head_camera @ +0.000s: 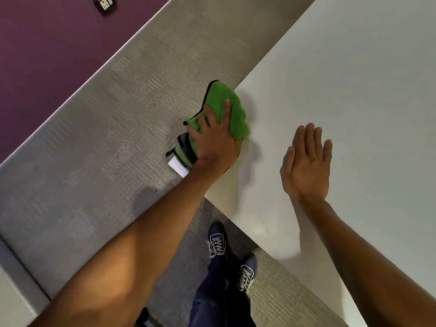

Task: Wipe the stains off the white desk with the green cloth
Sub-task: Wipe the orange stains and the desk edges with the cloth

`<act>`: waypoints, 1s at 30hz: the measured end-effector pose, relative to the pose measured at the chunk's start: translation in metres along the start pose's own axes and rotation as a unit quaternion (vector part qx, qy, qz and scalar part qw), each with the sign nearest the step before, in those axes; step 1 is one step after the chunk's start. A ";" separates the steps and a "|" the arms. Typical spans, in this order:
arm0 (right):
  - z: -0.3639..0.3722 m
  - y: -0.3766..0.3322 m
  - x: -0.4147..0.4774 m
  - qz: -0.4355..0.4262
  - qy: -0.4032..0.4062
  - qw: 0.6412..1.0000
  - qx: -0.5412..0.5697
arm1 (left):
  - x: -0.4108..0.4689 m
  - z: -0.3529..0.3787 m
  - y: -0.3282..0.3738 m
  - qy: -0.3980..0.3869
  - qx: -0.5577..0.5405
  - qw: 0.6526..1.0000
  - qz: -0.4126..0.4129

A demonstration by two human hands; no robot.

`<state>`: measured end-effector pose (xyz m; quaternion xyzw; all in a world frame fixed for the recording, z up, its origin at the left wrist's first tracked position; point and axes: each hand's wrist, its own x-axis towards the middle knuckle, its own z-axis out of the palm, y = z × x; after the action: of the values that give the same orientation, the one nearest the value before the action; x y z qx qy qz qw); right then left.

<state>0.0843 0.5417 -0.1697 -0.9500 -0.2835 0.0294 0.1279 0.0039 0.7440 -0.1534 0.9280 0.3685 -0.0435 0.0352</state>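
The green cloth [232, 107], edged in black with a white tag, lies over the left edge of the white desk [354, 79], partly hanging past it. My left hand [214, 140] presses flat on the cloth with fingers spread, holding it against the desk's edge. My right hand [306, 164] rests flat on the desk to the right of the cloth, fingers together and extended, holding nothing. I see no distinct stains on the desk surface in this view.
Grey carpet [106, 138] runs beside the desk. A purple wall [47, 55] with a socket plate [105, 3] stands at the upper left. My feet in dark sneakers [218, 241] are below the desk's corner.
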 end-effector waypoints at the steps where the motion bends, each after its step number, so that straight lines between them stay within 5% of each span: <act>1: 0.000 0.000 0.000 0.001 0.001 1.000 -0.005 | 0.016 -0.003 0.017 0.001 0.003 1.000 0.011; 6: 0.002 0.003 0.002 -0.001 0.013 1.000 -0.025 | 0.059 -0.009 0.080 -0.021 0.006 0.997 0.076; 11: 0.000 0.003 0.002 -0.005 0.015 1.000 -0.020 | 0.029 -0.007 0.046 0.023 -0.026 0.991 0.126; 21: -0.007 0.000 0.001 -0.006 0.011 1.000 -0.019 | -0.115 0.008 -0.010 -0.018 0.018 0.966 0.259; 30: -0.010 -0.001 0.002 -0.014 0.002 1.000 -0.017 | -0.055 0.002 0.006 -0.022 0.020 0.967 0.253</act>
<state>0.0867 0.5410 -0.1597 -0.9480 -0.2968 0.0206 0.1131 -0.0323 0.7021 -0.1493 0.9902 0.1203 -0.0611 0.0348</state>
